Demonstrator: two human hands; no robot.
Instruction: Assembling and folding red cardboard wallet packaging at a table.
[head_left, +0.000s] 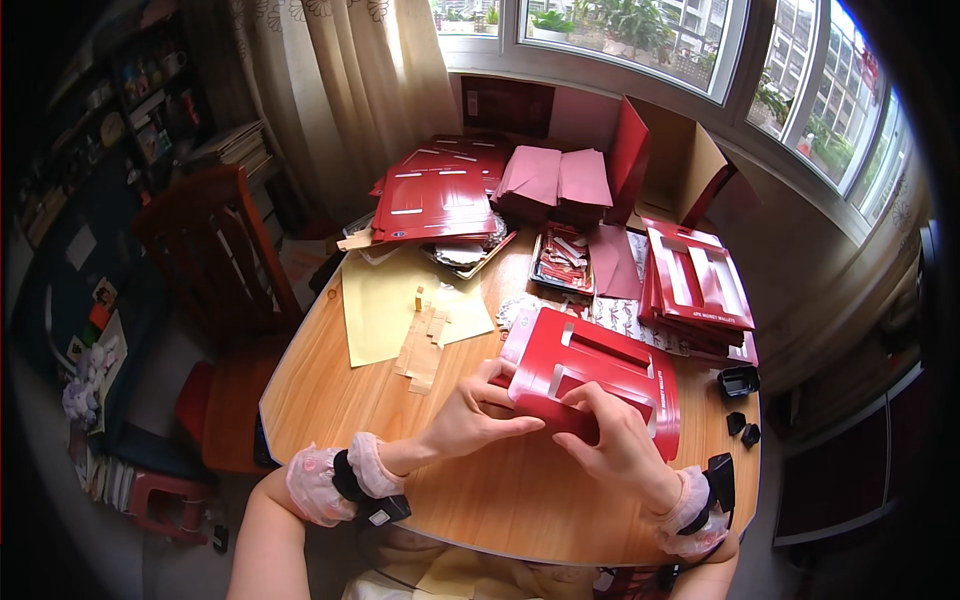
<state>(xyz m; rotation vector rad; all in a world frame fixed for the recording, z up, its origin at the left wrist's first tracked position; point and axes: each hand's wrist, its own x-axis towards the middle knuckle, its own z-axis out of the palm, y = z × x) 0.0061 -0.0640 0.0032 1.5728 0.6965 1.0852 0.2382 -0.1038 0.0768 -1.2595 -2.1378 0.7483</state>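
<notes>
Just above the tabletop, a red glossy card sleeve point(540, 373) with long cut-out windows is tilted between my two hands. My left hand point(478, 412) grips its left corner, fingers curled at the edge and thumb stretched along the near side. My right hand point(618, 445) is closed on the near edge, thumb and forefinger bent beside a lower window; the other fingertips are partly hidden. Beyond the sleeve lies a pink paper point(612, 262). A tray of small red and white pieces point(563, 258) sits beside it.
A stack of red cards point(437, 203) stands at the far left, near pink envelopes point(560, 177) and an open carton point(680, 180). More red sleeves point(700, 280) are piled at right. Tape strips point(423, 345) overlap yellow paper point(380, 310). Small black containers point(738, 380) line the right edge.
</notes>
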